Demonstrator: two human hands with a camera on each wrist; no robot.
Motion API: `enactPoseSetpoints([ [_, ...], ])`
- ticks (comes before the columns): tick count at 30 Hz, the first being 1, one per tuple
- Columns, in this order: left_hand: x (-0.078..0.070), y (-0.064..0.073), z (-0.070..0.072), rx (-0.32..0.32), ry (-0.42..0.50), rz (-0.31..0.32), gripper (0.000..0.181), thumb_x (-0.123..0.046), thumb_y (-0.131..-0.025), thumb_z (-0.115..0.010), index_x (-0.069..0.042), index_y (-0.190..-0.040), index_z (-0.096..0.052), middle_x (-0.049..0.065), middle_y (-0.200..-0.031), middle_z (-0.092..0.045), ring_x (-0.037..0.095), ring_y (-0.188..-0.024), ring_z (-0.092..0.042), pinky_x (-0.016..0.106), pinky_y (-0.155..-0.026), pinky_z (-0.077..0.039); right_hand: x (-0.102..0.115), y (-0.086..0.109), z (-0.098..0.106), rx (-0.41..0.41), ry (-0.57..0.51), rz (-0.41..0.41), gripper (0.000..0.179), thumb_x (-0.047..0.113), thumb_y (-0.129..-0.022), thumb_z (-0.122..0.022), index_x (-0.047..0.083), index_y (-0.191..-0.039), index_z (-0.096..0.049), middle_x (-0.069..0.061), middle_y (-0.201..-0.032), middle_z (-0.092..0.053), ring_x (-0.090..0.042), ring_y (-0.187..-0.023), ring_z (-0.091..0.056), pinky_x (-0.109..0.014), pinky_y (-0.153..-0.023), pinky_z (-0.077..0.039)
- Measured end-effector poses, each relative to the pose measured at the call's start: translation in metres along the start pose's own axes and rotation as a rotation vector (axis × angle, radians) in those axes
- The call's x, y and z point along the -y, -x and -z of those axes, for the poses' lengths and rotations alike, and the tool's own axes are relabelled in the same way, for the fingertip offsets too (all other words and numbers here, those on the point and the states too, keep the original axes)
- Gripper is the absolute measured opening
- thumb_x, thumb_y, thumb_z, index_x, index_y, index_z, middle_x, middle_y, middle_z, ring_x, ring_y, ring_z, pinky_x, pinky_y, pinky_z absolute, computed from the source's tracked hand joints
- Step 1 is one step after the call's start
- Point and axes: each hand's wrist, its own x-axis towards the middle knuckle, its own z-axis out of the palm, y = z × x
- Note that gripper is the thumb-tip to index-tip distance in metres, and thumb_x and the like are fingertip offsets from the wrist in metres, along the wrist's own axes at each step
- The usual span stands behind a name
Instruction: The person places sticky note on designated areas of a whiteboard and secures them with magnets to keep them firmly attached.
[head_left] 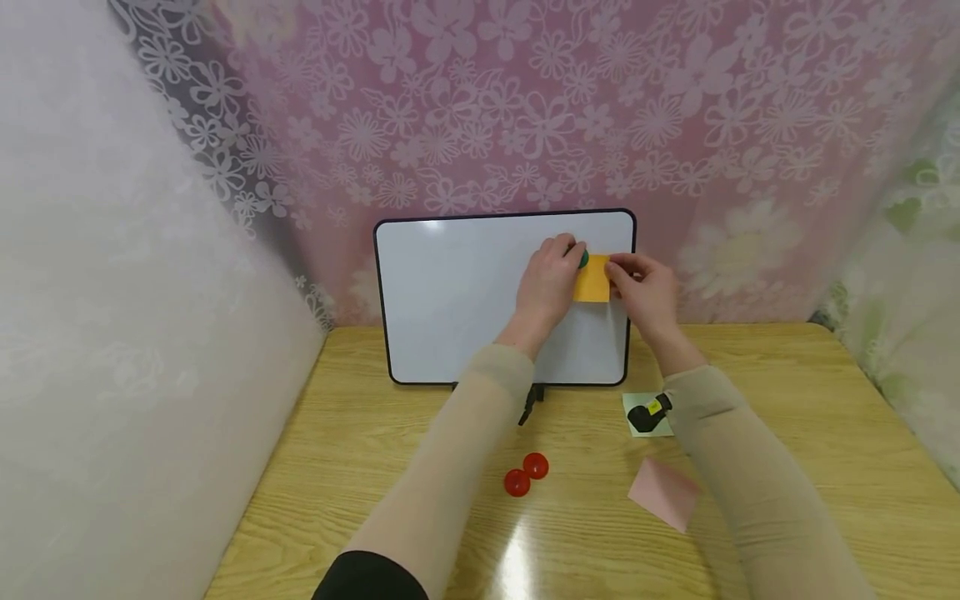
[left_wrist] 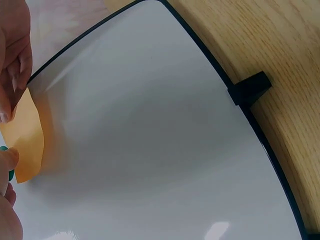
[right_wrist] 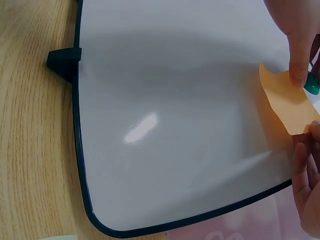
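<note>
An orange square paper note [head_left: 592, 279] lies against the upper right of the whiteboard [head_left: 450, 300], its lower edge standing off the surface. At the note's upper left, my left hand [head_left: 546, 282] holds a round green magnet [head_left: 583, 259] between its fingers. The left thumb presses on the paper in the right wrist view, beside the green magnet [right_wrist: 311, 83]. My right hand [head_left: 647, 292] pinches the note's right edge between thumb and fingers, close to the board's black frame. Both wrist views show the orange note [left_wrist: 25, 135] bowed outward, casting a shadow on the board.
Two red magnets [head_left: 536, 466] sit together on the wooden table [head_left: 360, 467]. A pale green note [head_left: 633, 406] with a black shape on it lies by the right sleeve, a pink note [head_left: 663, 493] nearer. Black feet [left_wrist: 250, 89] support the board; a floral curtain [head_left: 480, 125] hangs behind.
</note>
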Motion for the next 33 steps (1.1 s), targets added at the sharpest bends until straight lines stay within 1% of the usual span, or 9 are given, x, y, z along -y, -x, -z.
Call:
enactPoseSetpoints([
  [4, -0.003, 0.0, -0.002, -0.014, -0.009, -0.016, 0.037, -0.016, -0.109, -0.066, -0.01, -0.145, -0.068, 0.006, -0.142, -0.062, 0.021, -0.126, -0.059, 0.028, -0.112, -0.047, 0.001, 0.001, 0.0, -0.006, 0.012, 0.008, 0.037, 0.033, -0.107, -0.069, 0.004, -0.13, -0.074, -0.013, -0.123, -0.071, -0.017, -0.095, -0.069, -0.017, -0.079, -0.057],
  [10, -0.007, 0.001, -0.003, -0.03, -0.04, -0.016, 0.036, -0.014, -0.109, -0.064, -0.011, -0.145, -0.069, 0.005, -0.142, -0.062, 0.02, -0.126, -0.059, 0.028, -0.11, -0.048, 0.002, 0.002, -0.001, -0.002, 0.028, 0.017, 0.039, 0.034, -0.107, -0.069, 0.004, -0.132, -0.074, -0.014, -0.124, -0.071, -0.018, -0.097, -0.069, -0.017, -0.079, -0.057],
  [15, -0.01, 0.001, -0.005, -0.018, -0.071, -0.028, 0.037, -0.014, -0.108, -0.065, -0.012, -0.145, -0.068, 0.005, -0.142, -0.061, 0.02, -0.126, -0.058, 0.027, -0.11, -0.048, 0.0, 0.004, -0.001, -0.021, 0.035, 0.01, 0.038, 0.034, -0.107, -0.068, 0.004, -0.131, -0.074, -0.013, -0.123, -0.071, -0.016, -0.095, -0.069, -0.016, -0.078, -0.057],
  [23, -0.012, -0.001, -0.012, 0.008, -0.096, -0.01, 0.039, -0.015, -0.108, -0.067, -0.013, -0.147, -0.067, 0.005, -0.144, -0.06, 0.02, -0.129, -0.057, 0.028, -0.111, -0.048, -0.003, 0.004, -0.003, -0.039, 0.048, 0.021, 0.037, 0.033, -0.107, -0.069, 0.004, -0.129, -0.075, -0.014, -0.117, -0.073, -0.016, -0.089, -0.067, -0.016, -0.074, -0.056],
  [27, -0.013, -0.002, -0.013, 0.017, -0.101, 0.004, 0.04, -0.016, -0.107, -0.068, -0.014, -0.147, -0.066, 0.004, -0.146, -0.059, 0.02, -0.13, -0.056, 0.029, -0.112, -0.046, -0.005, 0.004, -0.003, -0.045, 0.056, 0.025, 0.038, 0.035, -0.107, -0.068, 0.005, -0.129, -0.075, -0.013, -0.117, -0.073, -0.015, -0.09, -0.067, -0.016, -0.074, -0.056],
  [33, -0.012, -0.001, -0.011, 0.029, -0.118, -0.005, 0.04, -0.017, -0.109, -0.065, -0.014, -0.148, -0.066, 0.004, -0.146, -0.059, 0.02, -0.13, -0.056, 0.028, -0.112, -0.047, -0.005, 0.004, -0.005, -0.044, 0.065, 0.023, 0.037, 0.034, -0.107, -0.068, 0.006, -0.13, -0.075, -0.012, -0.117, -0.072, -0.016, -0.09, -0.067, -0.015, -0.073, -0.055],
])
